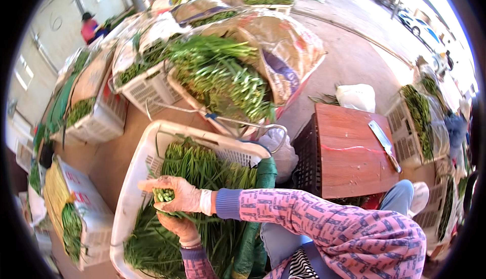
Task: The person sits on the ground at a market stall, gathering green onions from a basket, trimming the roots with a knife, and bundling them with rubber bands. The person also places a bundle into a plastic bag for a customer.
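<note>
A bunch of green stems (163, 195), like chives, is gripped above a white plastic crate (132, 188), its cut ends facing left. My right hand (186, 196) wraps round it from above, with a whitish band at the wrist. Just below, my left hand (178, 227) is closed on the same bunch from underneath; its fingers are partly hidden. Long green leaves (157, 248) fill the near part of the crate, and more bundled stems (190, 162) lie at its far side. A rolled green cloth (266, 173) covers the crate's right edge.
To the right, a knife (383, 145) lies on a reddish-brown board (349, 162) atop a dark crate (306, 157). Ahead stands a heaped crate of greens (223, 81), with a bent metal rod (238, 122) before it. More crates (96, 122) stand left. A person (89, 28) is far left.
</note>
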The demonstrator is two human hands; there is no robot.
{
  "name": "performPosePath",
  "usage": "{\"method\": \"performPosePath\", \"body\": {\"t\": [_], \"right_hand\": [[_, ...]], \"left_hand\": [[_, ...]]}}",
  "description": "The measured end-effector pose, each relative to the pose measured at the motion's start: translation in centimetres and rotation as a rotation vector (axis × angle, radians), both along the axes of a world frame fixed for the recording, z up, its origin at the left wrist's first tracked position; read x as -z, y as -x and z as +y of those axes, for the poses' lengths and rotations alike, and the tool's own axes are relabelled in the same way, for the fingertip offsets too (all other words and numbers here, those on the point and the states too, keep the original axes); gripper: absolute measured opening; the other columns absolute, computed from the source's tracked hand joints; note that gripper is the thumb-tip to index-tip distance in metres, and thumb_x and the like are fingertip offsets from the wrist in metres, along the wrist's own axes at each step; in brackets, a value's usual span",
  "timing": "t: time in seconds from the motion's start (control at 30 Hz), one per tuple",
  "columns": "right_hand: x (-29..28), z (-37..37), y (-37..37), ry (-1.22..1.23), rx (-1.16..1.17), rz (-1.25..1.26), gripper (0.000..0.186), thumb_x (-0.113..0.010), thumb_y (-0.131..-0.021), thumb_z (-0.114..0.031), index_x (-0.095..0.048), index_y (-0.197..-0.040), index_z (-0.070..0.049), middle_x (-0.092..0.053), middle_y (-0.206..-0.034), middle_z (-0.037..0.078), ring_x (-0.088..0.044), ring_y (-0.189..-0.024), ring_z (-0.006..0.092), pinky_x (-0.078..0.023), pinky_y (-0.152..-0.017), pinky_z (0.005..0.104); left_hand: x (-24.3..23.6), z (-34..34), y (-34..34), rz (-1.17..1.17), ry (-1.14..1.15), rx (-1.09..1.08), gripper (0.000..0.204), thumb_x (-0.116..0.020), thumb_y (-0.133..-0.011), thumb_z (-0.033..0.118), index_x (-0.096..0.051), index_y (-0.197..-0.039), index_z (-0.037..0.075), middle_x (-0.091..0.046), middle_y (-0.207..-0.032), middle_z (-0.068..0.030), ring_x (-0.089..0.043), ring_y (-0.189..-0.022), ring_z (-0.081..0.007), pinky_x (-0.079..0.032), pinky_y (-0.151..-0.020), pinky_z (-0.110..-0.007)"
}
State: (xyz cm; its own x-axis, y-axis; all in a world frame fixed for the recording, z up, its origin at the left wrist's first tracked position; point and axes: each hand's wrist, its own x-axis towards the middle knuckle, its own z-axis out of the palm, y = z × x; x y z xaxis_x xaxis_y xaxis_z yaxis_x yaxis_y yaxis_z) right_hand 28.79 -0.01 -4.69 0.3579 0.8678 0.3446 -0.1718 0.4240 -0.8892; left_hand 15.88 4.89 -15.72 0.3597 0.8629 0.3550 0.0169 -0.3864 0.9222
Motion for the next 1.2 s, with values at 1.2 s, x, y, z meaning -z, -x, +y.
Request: {"method": "performPosePath", "body": {"t": [1.2], "right_hand": [[-17.7, -55.0, 8.8, -0.147, 0.368, -1.482, 0.024, -0.074, -0.066, -0.005, -0.057, -0.082, 0.000, -0.064, -0.082, 0.011, -0.064, -0.075, 0.0258, -0.055, -0.075, 0.0377]], "left_hand": [[-18.9, -45.4, -8.7, -0.870, 1.747, 1.486, 0.054, -0.053, -0.090, 0.055, -0.059, -0.121, 0.010, -0.064, -0.114, -0.0074, -0.062, -0.095, -0.0197, -0.053, -0.080, -0.036]]}}
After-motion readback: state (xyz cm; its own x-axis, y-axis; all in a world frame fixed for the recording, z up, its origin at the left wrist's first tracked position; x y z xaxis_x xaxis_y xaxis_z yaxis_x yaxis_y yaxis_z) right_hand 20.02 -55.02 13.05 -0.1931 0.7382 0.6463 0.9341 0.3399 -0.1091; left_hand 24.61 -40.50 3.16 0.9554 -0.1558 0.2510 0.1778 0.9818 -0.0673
